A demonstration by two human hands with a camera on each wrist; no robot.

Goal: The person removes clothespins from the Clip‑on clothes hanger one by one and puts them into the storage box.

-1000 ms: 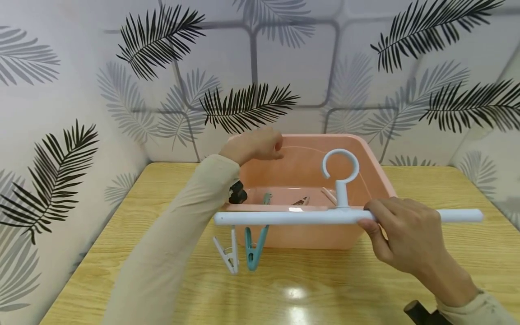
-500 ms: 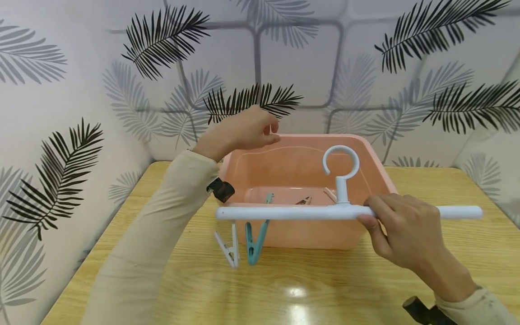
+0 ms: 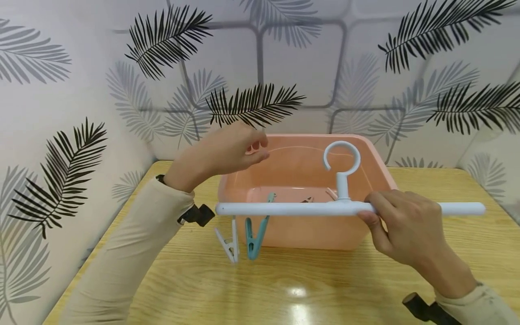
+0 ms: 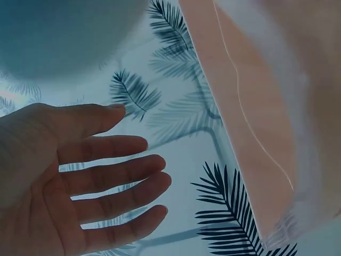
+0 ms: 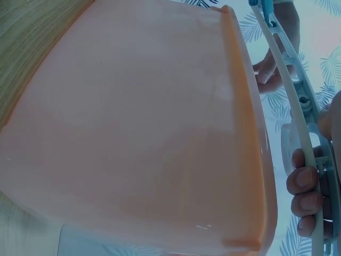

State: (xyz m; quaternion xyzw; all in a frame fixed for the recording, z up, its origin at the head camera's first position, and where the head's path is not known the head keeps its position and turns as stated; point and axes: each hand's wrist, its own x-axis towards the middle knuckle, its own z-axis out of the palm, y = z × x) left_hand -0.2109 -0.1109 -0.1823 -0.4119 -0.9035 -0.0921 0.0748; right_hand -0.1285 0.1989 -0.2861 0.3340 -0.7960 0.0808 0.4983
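Note:
My right hand (image 3: 410, 228) grips the pale blue clothes hanger (image 3: 280, 209) by its straight bar, right of the round hook. In the right wrist view its fingers (image 5: 309, 204) curl around the ribbed bar. From the bar's left end hang a white clothespin (image 3: 228, 246) and a teal clothespin (image 3: 253, 246). My left hand (image 3: 227, 149) hovers above the left rim of the pink tub (image 3: 308, 232), holding nothing. Its fingers (image 4: 122, 176) look spread and fairly straight in the left wrist view. The hanger bar crosses in front of the tub.
Loose clothespins (image 3: 308, 200) lie on the tub's floor, partly hidden behind the hanger bar. The tub stands on a wooden table (image 3: 227, 293) against leaf-patterned walls (image 3: 292, 63). A black wrist camera (image 3: 197, 215) juts from the left sleeve.
My left hand has come out of the tub, rising and then lowering slightly while drawing back to the left. The hanger has risen a little, with both clothespins on it.

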